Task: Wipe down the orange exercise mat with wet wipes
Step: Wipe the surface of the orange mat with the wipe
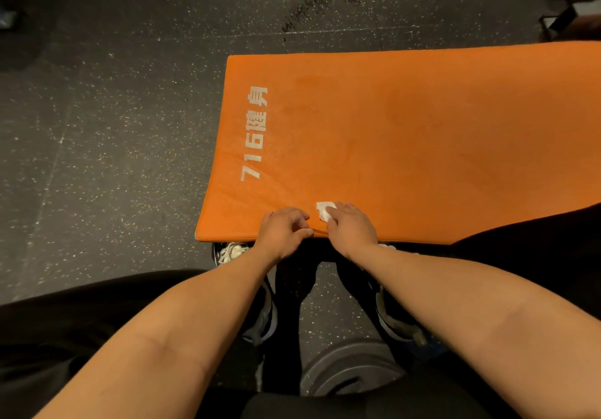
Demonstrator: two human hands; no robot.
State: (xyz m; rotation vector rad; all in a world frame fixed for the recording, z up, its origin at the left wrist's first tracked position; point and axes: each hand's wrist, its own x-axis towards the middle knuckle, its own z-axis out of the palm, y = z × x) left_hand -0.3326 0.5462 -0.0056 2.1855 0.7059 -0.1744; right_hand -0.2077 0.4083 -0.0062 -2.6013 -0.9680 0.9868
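Lying flat on the floor, which is dark and speckled: one orange mat, its left end and near edge in view, the rest running out of frame to the right.

- Lettering: white, printed along the mat's left end.
- Right hand: resting on the mat close to the near edge, bent fingers holding a wipe down against the surface.
- Wipe: white, crumpled, partly sticking out from under the right fingertips and touching the mat.
- Left hand: just beside the right, at the near edge, with fingers curled and thumb lying along the rim. Whether it pinches the cover or only rests there cannot be told.
- Crease: a short one in the mat's surface, between the two hands.
- Shoe: white laces, on the floor touching the near edge, left of the left wrist.
- Weight plate: grey, round, flat on the floor between the forearms.
- Dark patch: a streak on the floor beyond the mat's far edge.
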